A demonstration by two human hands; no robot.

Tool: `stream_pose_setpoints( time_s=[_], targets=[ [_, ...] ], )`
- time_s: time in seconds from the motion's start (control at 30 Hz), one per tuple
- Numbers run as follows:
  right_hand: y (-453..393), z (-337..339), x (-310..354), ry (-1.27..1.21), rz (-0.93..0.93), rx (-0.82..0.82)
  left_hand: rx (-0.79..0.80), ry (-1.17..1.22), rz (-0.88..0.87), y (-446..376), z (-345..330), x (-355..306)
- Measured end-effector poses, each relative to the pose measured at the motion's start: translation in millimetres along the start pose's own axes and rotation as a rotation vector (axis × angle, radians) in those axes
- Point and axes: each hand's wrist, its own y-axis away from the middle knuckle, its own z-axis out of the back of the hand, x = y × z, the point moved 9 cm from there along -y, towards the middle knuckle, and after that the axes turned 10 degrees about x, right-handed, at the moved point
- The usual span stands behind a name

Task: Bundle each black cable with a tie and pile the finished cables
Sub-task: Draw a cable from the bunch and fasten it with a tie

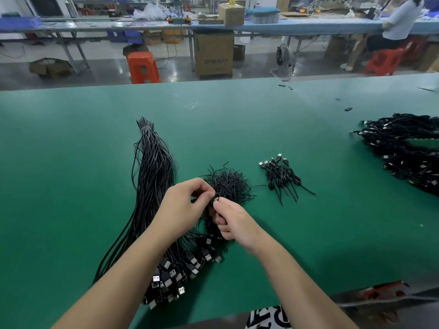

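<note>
A long sheaf of loose black USB cables (152, 176) lies on the green table (71, 138), plugs toward me. A heap of short black ties (229, 184) sits at the centre. My left hand (183, 205) and my right hand (234, 222) meet just in front of the heap. Both pinch a thin black tie (215, 199) at a coiled black cable (209, 219) held between them; my hands hide most of the coil. A small pile of bundled cables (281, 174) lies to the right of the heap.
A large mass of black cables (403, 150) covers the table's right side. Small black bits (348, 109) lie far right. Beyond the far edge are an orange stool (142, 67), cardboard boxes (213, 53), a fan (283, 58), and a seated person (394, 27).
</note>
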Motion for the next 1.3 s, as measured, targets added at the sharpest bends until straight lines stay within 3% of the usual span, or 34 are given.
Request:
stream_pose_setpoints(
  time_s=[0.1,0.23,0.33,0.5,0.63,0.97,1.2,1.3],
  targets=[
    [7,1,21,0.705,0.089,-0.098,0.074,0.045,0.064,-3,-1,5],
    [10,-7,32,1.013,0.161,-0.127,0.145,0.142,0.140,-3,-4,14],
    [9,-10,31,1.051,0.179,-0.155,0.204,0.121,0.176,-4,-7,18],
    [10,-9,32,1.092,0.153,-0.201,0.082,0.024,0.154,-2,0,15],
    [3,-11,30,1.211,0.108,-0.224,0.103,-0.107,0.150,-3,-6,9],
    [-4,-9,26,1.390,0.043,-0.277,0.114,-0.437,-0.019,-4,-10,-13],
    [-4,-4,23,1.286,0.024,-0.277,0.081,-0.812,-0.087,7,-27,-30],
    [-3,-2,25,1.225,0.019,-0.294,0.018,-0.889,-0.229,14,-30,-45]
  ],
)
